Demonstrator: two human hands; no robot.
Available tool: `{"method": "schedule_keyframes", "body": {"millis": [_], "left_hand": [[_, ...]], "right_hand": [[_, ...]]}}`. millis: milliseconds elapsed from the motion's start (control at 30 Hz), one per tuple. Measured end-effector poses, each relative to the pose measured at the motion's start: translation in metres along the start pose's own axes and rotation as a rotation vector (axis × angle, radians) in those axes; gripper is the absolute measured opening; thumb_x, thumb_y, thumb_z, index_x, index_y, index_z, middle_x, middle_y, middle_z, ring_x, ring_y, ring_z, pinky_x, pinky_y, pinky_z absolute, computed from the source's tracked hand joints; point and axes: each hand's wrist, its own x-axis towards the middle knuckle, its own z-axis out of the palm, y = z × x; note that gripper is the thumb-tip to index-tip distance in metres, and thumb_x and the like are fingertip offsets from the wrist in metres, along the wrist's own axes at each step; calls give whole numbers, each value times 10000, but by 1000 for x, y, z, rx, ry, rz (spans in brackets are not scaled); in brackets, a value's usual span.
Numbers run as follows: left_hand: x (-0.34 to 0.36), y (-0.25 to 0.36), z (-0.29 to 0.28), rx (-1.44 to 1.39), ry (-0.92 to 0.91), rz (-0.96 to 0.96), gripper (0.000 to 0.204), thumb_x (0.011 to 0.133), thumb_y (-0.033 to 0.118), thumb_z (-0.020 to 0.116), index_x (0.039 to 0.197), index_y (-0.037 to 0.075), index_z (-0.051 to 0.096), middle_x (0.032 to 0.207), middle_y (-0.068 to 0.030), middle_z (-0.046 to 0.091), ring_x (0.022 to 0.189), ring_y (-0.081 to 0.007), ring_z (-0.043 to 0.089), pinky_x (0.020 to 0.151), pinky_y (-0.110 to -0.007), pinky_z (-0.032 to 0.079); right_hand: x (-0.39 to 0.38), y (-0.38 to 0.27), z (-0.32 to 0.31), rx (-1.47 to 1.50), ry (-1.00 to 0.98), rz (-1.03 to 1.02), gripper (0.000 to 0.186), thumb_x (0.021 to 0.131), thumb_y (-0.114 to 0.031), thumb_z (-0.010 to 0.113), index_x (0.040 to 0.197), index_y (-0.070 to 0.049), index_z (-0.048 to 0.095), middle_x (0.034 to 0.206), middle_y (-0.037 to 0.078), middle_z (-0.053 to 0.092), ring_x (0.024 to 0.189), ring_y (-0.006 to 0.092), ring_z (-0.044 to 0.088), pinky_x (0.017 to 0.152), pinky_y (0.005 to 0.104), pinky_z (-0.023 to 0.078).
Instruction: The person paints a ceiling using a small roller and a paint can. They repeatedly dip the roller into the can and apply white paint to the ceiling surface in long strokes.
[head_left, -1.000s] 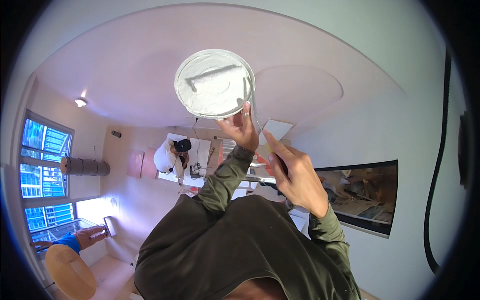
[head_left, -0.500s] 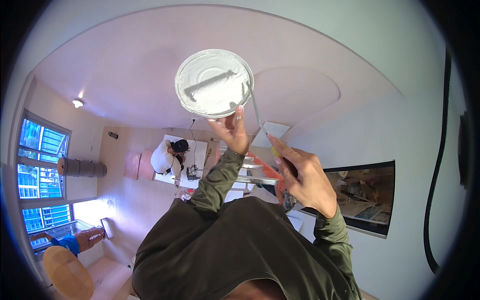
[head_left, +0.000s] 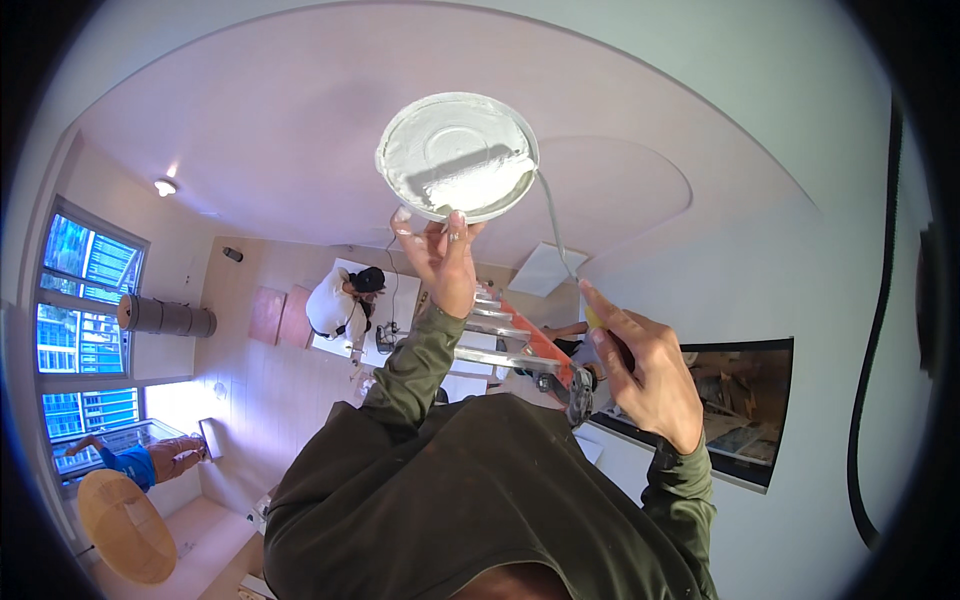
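My left hand (head_left: pixel 440 262) is raised overhead and grips the lower rim of a round shallow pan (head_left: pixel 458 155) smeared with white plaster. My right hand (head_left: pixel 645 385) is held lower and to the right, closed around the yellow handle of a thin-bladed scraper (head_left: pixel 556 225). The blade's tip reaches the pan's right edge. Both sleeves are dark green.
An orange-railed metal ladder (head_left: pixel 515 345) stands under my arms. A person in a white shirt (head_left: pixel 340 300) works further off, and another in blue (head_left: pixel 150 462) is by the windows (head_left: pixel 80 330). A black cable (head_left: pixel 880 350) runs along the right wall, beside a dark framed panel (head_left: pixel 745 405).
The pan and my left hand have shifted a little to the right in view. The scraper blade has come to the pan's right rim, and the plaster in the pan lies differently.
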Motion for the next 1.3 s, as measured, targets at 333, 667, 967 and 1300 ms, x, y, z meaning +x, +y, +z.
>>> {"method": "schedule_keyframes", "body": {"millis": [333, 667, 967, 1300], "left_hand": [[-6, 18, -5, 77, -123, -159, 603, 968, 22, 588, 1441, 153, 238, 1164, -133, 598, 1040, -176, 619, 856, -390, 581], [-8, 13, -14, 113, -99, -131, 515, 986, 48, 553, 1434, 105, 307, 1165, -127, 617, 1011, -187, 649, 900, -417, 570], [-9, 24, -6, 77, -121, -183, 569, 980, 42, 581, 1453, 122, 275, 1079, -114, 642, 996, -159, 635, 855, -402, 578], [10, 30, -20, 46, -105, -384, 483, 1002, 147, 565, 1423, 71, 343, 1136, -121, 647, 976, -209, 685, 777, -363, 612]], "right_hand": [[30, 19, 10, 22, 100, -45, 477, 919, -4, 552, 1395, 6, 518, 802, 223, 622, 646, 346, 608, 665, 393, 495], [-10, 17, -1, 119, 32, 86, 466, 937, -17, 537, 1402, 9, 510, 772, 202, 637, 536, 275, 602, 629, 385, 500], [23, 23, 4, 96, 124, 14, 456, 937, -25, 512, 1390, 32, 511, 747, 207, 642, 607, 316, 633, 660, 395, 500], [-23, 39, -13, 64, 22, 99, 438, 926, -29, 566, 1363, -3, 558, 936, 266, 682, 704, 342, 641, 710, 387, 512]]}}
